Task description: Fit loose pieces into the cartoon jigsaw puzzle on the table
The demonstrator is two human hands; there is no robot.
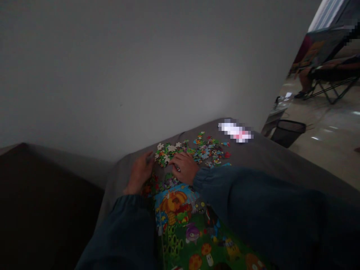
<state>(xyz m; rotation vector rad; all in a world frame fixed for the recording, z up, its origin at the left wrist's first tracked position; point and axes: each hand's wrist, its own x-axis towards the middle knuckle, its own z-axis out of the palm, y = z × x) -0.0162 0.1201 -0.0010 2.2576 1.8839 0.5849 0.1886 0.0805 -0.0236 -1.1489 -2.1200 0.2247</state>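
Two hands (184,167), one cartoon picture (192,233) (many puzzle pieces (206,153)).

Colourful puzzle pieces (206,153), seemingly unjoined

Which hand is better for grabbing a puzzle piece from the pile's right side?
Probably the right hand: it's nearer those jigsaw pieces. The left hand is farther left, and blurred.

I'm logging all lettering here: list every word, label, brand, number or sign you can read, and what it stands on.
None can be read.
Cartoon picture: figures, no lettering I can make out.
Puzzle pieces: too small and blurred to tell.
Bright object: pixelated, unreadable.
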